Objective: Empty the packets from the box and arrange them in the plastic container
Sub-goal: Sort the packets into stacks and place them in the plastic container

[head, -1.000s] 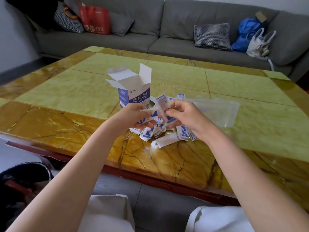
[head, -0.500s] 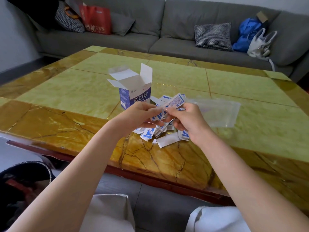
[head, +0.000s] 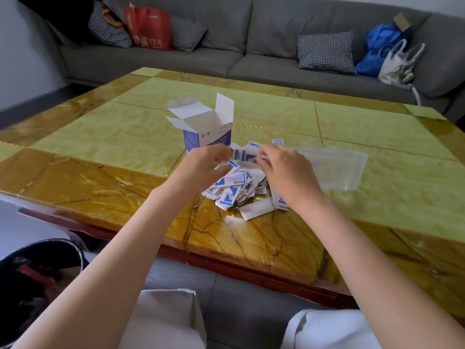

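Note:
A blue-and-white box (head: 206, 133) stands upright on the table with its top flaps open. Just in front of it lies a loose pile of several small blue-and-white packets (head: 235, 188). Both hands hover over the pile. My right hand (head: 285, 175) pinches a small bunch of packets (head: 245, 154) at its fingertips. My left hand (head: 203, 167) has curled fingers touching the same bunch from the left. The clear plastic container (head: 337, 167) lies flat on the table to the right of the pile, partly behind my right hand.
The table (head: 113, 137) is yellow-green marble with amber borders; its near edge runs just above my lap. A grey sofa (head: 251, 54) stands behind it with a red bag (head: 148, 28), checked cushions (head: 325, 52) and a blue bag (head: 380, 50).
Both hands have moved forward over the pile toward the box, still handling a bunch of packets between them. The box and container have not moved.

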The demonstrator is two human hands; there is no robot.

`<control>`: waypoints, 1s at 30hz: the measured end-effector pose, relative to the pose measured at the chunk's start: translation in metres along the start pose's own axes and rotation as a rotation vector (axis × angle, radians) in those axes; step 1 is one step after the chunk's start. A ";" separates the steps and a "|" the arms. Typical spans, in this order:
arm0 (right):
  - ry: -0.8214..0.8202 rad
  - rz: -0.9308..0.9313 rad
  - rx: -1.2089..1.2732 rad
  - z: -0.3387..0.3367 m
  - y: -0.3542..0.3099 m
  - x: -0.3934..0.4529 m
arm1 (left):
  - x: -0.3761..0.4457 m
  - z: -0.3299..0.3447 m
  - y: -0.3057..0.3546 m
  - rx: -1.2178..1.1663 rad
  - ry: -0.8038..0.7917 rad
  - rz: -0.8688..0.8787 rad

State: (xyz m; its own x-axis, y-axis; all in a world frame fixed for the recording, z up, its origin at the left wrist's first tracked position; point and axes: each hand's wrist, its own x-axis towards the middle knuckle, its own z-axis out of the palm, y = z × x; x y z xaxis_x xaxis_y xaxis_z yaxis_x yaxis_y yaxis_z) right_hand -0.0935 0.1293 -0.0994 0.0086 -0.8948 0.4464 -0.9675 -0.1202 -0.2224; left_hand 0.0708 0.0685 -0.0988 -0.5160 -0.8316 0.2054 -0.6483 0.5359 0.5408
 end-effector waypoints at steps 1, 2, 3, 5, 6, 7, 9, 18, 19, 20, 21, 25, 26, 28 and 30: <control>0.001 0.037 0.023 -0.001 0.003 0.000 | -0.001 0.000 -0.004 0.062 -0.046 -0.016; -0.015 0.072 0.059 -0.001 0.005 0.000 | -0.001 0.002 -0.008 0.138 -0.112 -0.029; -0.046 0.103 0.098 0.000 0.005 -0.001 | -0.001 0.005 -0.011 0.211 -0.167 -0.034; -0.112 0.138 0.146 0.004 0.005 -0.002 | -0.001 0.010 -0.015 0.284 -0.183 -0.034; -0.133 0.143 0.161 0.006 0.004 -0.002 | -0.001 0.011 -0.015 0.273 -0.166 -0.041; -0.146 0.141 0.175 0.006 0.004 -0.002 | 0.000 0.011 -0.016 0.252 -0.150 -0.050; -0.154 0.115 0.214 0.005 0.004 -0.002 | 0.002 0.010 -0.016 0.244 -0.123 -0.055; -0.179 -0.160 0.187 0.010 -0.013 -0.001 | 0.002 0.004 0.001 0.182 -0.033 0.106; -0.152 -0.124 0.195 0.007 -0.012 -0.002 | 0.002 0.002 -0.003 0.165 -0.011 0.074; -0.142 -0.078 0.189 0.004 -0.010 -0.002 | 0.003 0.002 -0.008 0.145 0.004 0.024; -0.151 -0.029 0.182 0.001 -0.006 -0.001 | 0.003 0.001 -0.013 0.130 0.012 -0.038; -0.438 0.099 0.115 -0.001 0.007 -0.003 | 0.002 0.011 -0.024 0.169 -0.090 -0.191; -0.507 0.105 0.097 0.001 0.009 -0.005 | 0.002 0.014 -0.024 0.182 -0.126 -0.203; -0.579 0.113 0.082 0.003 0.010 -0.008 | 0.003 0.018 -0.021 0.195 -0.141 -0.236; -0.566 0.105 0.072 0.003 0.010 -0.008 | 0.005 0.018 -0.020 0.150 -0.107 -0.267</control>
State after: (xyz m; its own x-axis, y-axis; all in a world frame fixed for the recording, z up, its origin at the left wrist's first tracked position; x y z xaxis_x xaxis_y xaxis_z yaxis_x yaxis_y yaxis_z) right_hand -0.1026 0.1341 -0.1084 0.0667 -0.9917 -0.1102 -0.9509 -0.0297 -0.3081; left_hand 0.0712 0.0562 -0.1234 -0.3678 -0.9297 -0.0186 -0.8397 0.3234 0.4363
